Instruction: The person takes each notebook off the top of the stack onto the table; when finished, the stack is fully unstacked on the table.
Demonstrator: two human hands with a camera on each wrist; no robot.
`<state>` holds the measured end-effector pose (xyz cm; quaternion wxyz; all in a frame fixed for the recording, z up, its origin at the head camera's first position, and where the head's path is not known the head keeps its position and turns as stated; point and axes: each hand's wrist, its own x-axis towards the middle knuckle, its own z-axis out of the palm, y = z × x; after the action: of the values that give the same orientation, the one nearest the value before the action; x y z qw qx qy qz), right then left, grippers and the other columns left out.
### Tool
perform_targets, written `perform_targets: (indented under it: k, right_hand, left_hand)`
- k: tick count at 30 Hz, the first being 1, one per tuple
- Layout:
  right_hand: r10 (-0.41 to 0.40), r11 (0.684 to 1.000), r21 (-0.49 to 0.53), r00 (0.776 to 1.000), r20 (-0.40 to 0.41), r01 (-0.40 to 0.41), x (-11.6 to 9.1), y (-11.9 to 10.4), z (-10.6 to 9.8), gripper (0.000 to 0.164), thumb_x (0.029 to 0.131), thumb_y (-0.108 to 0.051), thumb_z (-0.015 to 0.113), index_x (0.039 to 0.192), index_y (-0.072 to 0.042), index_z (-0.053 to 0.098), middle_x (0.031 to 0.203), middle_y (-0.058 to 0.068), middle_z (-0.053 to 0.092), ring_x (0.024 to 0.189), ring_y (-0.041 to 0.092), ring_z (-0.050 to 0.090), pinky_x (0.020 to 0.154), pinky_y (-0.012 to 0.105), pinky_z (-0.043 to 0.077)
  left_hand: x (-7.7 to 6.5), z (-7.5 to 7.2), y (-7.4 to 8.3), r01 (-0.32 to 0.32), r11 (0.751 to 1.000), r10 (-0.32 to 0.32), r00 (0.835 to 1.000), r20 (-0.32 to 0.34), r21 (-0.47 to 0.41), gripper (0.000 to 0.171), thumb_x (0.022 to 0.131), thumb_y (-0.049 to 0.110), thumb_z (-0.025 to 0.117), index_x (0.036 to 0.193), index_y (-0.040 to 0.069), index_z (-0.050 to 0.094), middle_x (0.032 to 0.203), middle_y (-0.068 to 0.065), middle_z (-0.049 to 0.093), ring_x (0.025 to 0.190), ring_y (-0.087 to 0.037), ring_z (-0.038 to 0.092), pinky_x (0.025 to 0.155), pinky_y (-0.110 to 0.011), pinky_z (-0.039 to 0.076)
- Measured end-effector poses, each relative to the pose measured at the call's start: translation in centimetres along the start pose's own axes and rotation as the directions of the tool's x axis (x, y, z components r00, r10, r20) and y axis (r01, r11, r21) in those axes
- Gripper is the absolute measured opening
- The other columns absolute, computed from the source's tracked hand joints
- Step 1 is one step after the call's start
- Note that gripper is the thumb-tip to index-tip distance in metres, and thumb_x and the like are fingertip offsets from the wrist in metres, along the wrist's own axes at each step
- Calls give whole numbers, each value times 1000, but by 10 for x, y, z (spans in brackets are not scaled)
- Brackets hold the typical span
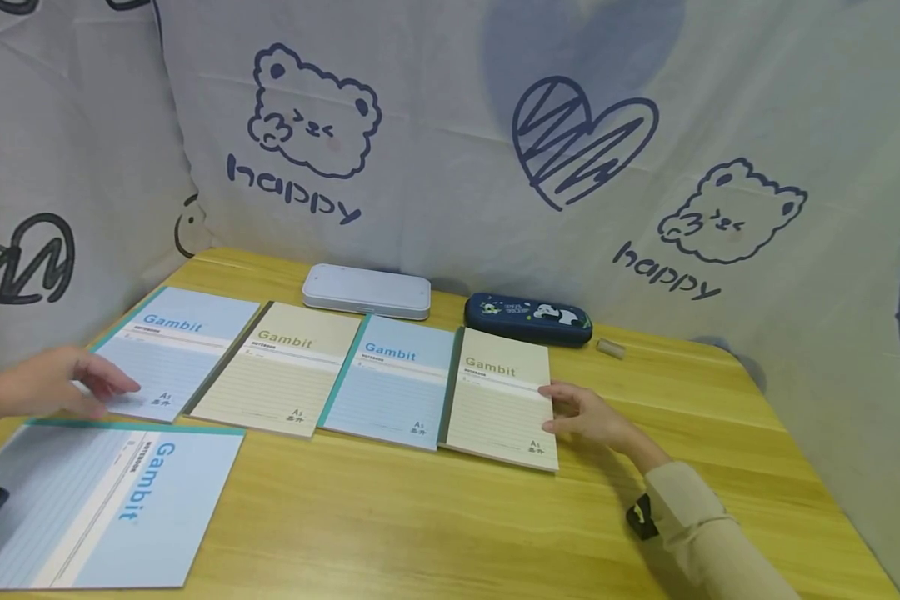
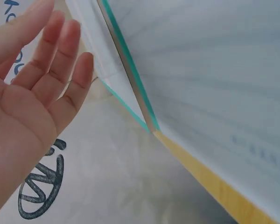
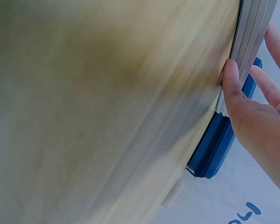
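Note:
Several Gambit notebooks lie side by side in a slanting row in the head view: a blue one (image 1: 187, 342) at the left end, a cream one (image 1: 277, 379), another blue one (image 1: 393, 387) and a cream one (image 1: 498, 417) at the right end. My left hand (image 1: 60, 383), fingers loosely extended and holding nothing, hovers by the lower left of the leftmost blue notebook. Beneath that wrist lies one more blue notebook (image 1: 172, 533), turned sideways. My right hand (image 1: 592, 421) touches the right edge of the end cream notebook with thumb and fingertips; the right wrist view shows the thumb (image 3: 231, 77) against its page edges.
Behind the row stand a white flat case (image 1: 366, 292) and a dark blue panda pencil case (image 1: 528, 319). A small tan block (image 1: 611, 348) sits right of them. The wooden table (image 1: 390, 525) meets a printed cloth (image 1: 450, 150) along its back and sides.

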<state>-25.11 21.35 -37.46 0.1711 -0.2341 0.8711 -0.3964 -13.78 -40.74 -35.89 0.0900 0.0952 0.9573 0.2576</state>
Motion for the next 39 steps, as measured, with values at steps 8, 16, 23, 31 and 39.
perform_targets:
  k: [8,16,23,31,39]
  right_hand:
    - [10,1000,3,1000,-1,-10,0,2,1,56,82,-9,64,129,9,39,138,30,22,124,42,26,98,49,24]
    - [-3,1000,2,1000,3,3,0,3,0,57,82,-10,65,128,10,39,137,32,21,122,43,27,97,49,26]
    - [-1,1000,-2,1000,-3,1,0,3,0,57,81,-10,65,128,9,39,137,32,21,123,43,27,97,48,26]
    - [-2,1000,2,1000,-1,2,0,4,-1,58,81,-11,66,128,9,39,137,32,22,123,43,27,98,49,25]
    - [14,1000,20,1000,-2,-13,0,5,-1,58,81,-10,66,129,8,40,139,30,21,124,41,26,99,49,23]
  left_hand:
    - [8,-2,22,28,999,-32,996,-79,-42,16,75,3,67,90,-2,67,87,-7,62,71,-11,51,62,-22,43]
    - [28,4,55,-78,993,70,994,-80,-92,24,76,4,68,98,-3,64,90,-7,63,71,-8,52,65,-23,45]
    - [49,11,83,-127,980,119,991,-59,-154,27,81,8,64,104,-5,61,96,-10,62,78,-15,54,68,-26,45]
    - [72,20,110,-170,957,169,985,-26,-235,27,83,8,62,106,-5,60,96,-12,62,82,-19,53,70,-29,45]
    - [96,32,138,-229,932,240,971,5,-281,25,83,4,61,105,-6,60,87,-7,60,80,-20,52,70,-30,45]
